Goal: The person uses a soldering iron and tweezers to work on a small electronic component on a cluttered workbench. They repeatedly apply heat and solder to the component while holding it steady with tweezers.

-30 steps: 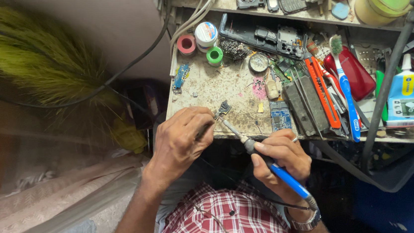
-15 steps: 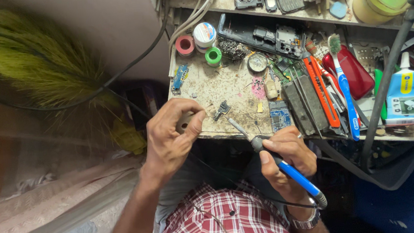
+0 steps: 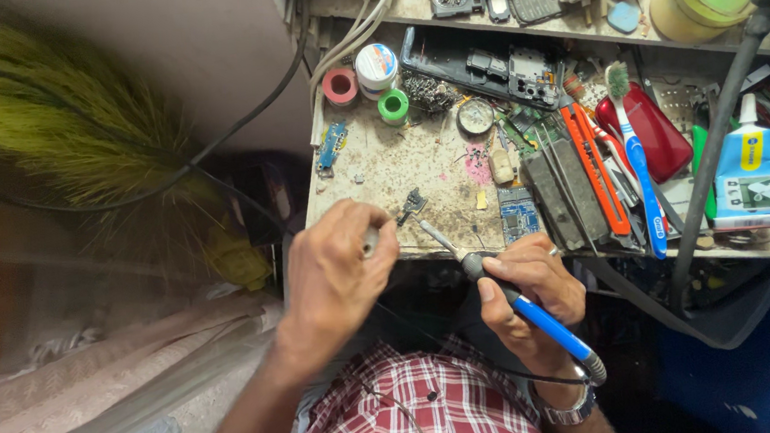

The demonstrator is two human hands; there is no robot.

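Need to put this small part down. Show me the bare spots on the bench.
Barest patch: stained bench between the tape rolls, the left hand and the small boards. Right of the boards it is crowded: tools, toothbrush, glue bottle. The shelf above is full too.

Person, seen from above. Both hands bare: no gloves, no rings visible; left hand (image 3: 339,272), right hand (image 3: 526,288). Both forearms uncovered as far as the frame shows.

Worn items:
- Short-sleeved shirt of red, white and dark checked cotton-like cloth (image 3: 421,413), creased across the front.
- Thin dark cord with a small grey fitting (image 3: 407,419), lying down the shirt front.
- Silver-coloured metal wristwatch with a linked band (image 3: 569,407), on the right wrist; dial not readable.
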